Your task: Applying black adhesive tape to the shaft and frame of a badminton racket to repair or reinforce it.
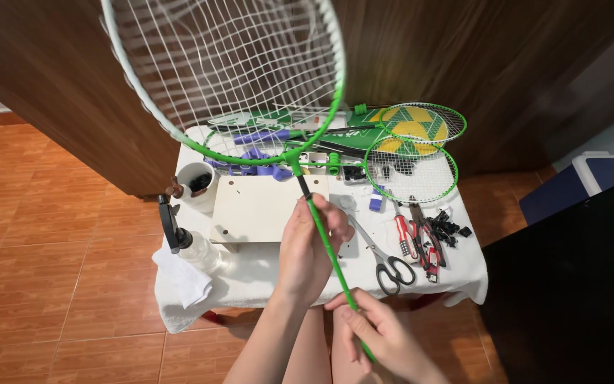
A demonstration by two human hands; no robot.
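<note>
Left hand (pixel 309 245) raised, wrist bent, fingers curled closed around the green shaft of a badminton racket (pixel 250 78), about midway up. Right hand (pixel 374 331) lower, near the body, pinching the same shaft at its lower end; thumb on top. Racket held upright, tilted left, its green-framed strung head close to the camera and above the counter (pixel 264 274).

Count on the white-covered counter: two more green rackets at the far right, one (pixel 413 124) with yellow stringing, one (pixel 412 171) white-strung. One pale wooden board (pixel 264 206). One white cup (pixel 197 186) holding dark bits. One pair of scissors (pixel 385 263). One red-handled screwdriver (pixel 403 238) beside red-handled pliers (pixel 428 245); exact count of the pliers unclear. One clear bottle (pixel 197 249) lying at the left edge. One white cloth (pixel 182 281).
</note>
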